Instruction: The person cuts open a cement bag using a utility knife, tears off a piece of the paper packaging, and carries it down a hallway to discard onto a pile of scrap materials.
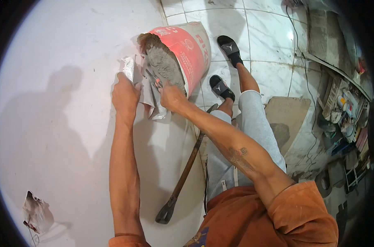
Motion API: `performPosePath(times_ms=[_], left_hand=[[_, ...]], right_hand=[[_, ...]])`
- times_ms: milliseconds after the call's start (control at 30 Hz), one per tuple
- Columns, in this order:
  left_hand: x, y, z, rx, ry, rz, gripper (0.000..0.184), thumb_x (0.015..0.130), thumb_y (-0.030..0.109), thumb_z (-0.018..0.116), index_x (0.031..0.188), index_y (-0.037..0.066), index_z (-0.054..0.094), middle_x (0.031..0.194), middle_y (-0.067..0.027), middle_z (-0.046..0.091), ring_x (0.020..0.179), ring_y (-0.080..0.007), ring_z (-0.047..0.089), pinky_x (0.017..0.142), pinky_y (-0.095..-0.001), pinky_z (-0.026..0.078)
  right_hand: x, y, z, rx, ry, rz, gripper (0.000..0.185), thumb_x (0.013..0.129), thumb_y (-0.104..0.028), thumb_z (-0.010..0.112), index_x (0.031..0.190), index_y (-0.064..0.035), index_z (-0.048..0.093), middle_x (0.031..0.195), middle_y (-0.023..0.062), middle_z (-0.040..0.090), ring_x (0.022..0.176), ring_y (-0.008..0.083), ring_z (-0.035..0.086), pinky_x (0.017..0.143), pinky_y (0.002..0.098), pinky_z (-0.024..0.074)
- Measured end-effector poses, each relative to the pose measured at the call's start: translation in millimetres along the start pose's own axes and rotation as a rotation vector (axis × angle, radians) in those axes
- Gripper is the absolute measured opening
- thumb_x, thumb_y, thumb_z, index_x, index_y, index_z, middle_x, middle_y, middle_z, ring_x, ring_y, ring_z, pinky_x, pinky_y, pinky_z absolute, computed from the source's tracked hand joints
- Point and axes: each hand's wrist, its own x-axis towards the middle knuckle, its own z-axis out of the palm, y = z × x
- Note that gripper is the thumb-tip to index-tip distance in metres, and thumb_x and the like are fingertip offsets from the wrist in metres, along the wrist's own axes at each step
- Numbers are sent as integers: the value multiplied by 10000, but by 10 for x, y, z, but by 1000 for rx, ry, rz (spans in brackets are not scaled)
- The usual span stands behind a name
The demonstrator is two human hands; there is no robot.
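A red and grey paper cement bag (191, 57) stands against the white wall, its top torn open on grey powder (164, 61). My left hand (126, 94) is closed on a crumpled torn flap (128, 68) of the bag's paper, beside the opening. Close by, my right hand (173, 97) is closed at the near edge of the opening. From its fingers sticks a slim metal tool (150, 75), whose exact kind I cannot make out. More torn paper (157, 109) hangs below, between my two hands.
A shovel (185, 168) with a wooden shaft leans near my legs. The white wall (51, 136) has a hole (36, 212) with wires. Marble-look tiles (269, 41) cover the floor. A cable (305, 78) and piled clutter (347, 111) lie at right.
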Motion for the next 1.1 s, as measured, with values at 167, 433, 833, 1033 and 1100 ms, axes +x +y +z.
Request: performPosePath(times_ms=[167, 433, 833, 1033, 1100], left_hand=[[-355, 129, 70, -350, 251, -31, 694, 756, 323, 776, 1235, -29, 419, 994, -283, 638, 956, -452, 622, 824, -477, 497], [-890, 236, 527, -1212, 271, -135, 816, 763, 199, 760, 1386, -65, 304, 1397, -275, 385, 1265, -351, 455, 1057, -417, 374], [-486, 66, 685, -369, 125, -81, 386, 844, 157, 619, 1172, -33, 548, 1117, -273, 608, 1035, -417, 602, 891, -465, 470], [-379, -150, 765, -99, 113, -71, 191, 856, 151, 602, 857, -39, 627, 833, -269, 662, 824, -463, 646, 744, -520, 511], [-416, -200, 829, -52, 117, -50, 195, 855, 156, 607, 848, -38, 629, 836, -279, 658, 822, -462, 647, 741, -519, 514]], right_hand=[[-70, 36, 45, 13, -114, 23, 451, 826, -70, 513, 1190, 177, 412, 884, 364, 619, 872, 497, 632, 787, 528, 501], [-78, 92, -16, -140, -205, -233, 477, 830, -116, 576, 1192, 152, 420, 926, 306, 645, 908, 437, 644, 794, 495, 510], [-24, -130, -229, -230, -150, -171, 349, 926, -191, 495, 1110, 106, 486, 880, 282, 657, 850, 441, 651, 757, 503, 511], [-22, 92, -68, -88, -33, -79, 367, 940, -207, 487, 1101, 122, 476, 828, 327, 632, 788, 483, 630, 727, 538, 486], [-103, 179, 77, -2, -12, -39, 380, 947, -222, 489, 1097, 126, 470, 802, 345, 618, 767, 502, 619, 719, 551, 476]])
